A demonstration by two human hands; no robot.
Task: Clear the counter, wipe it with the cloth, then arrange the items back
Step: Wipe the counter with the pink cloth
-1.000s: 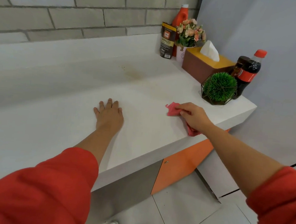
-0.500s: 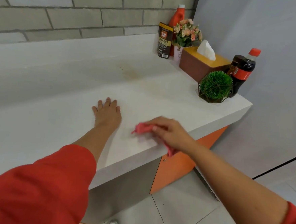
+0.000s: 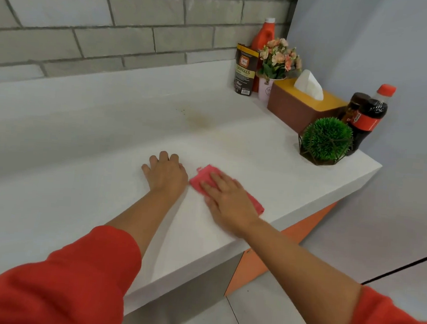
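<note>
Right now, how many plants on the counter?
2. Pink flowers at the back, beside the tissue box; green ball plant in front of the cola bottle. None looks hidden.

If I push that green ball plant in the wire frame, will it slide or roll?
Probably slides, not rolls: the green ball plant sits in a faceted wire frame. It looks light, so a high push may tip it. The tall cola bottle behind could topple.

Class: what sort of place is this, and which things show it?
Probably a kitchen or pantry corner: a white counter against a brick wall, holding a granules pouch and a cola bottle.
</note>
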